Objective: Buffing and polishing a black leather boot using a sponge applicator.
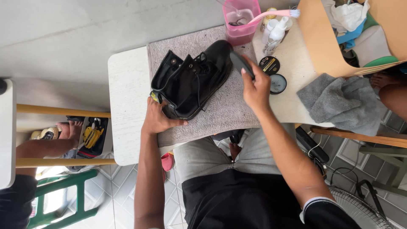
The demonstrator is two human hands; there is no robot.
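On the grey towel (229,110), black boot (193,78) lying diagonally, toe up-right, left hand (157,116) flat steadying heel, right hand (255,87) gripping brush (241,63).

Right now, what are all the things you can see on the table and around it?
boot: one, black, lying on its side on the towel
towel: one, grey-brown, spread over the table
table: one, white, in the middle
brush: one, dark, against the boot's toe
polish tin: one, open, with its black lid beside it
pink container: one, at the far edge
white bottles: two, beside the container
grey cloth: one, crumpled, on the right
cardboard box: one, tan, far right
left hand: steadies the boot's heel end
right hand: holds the brush
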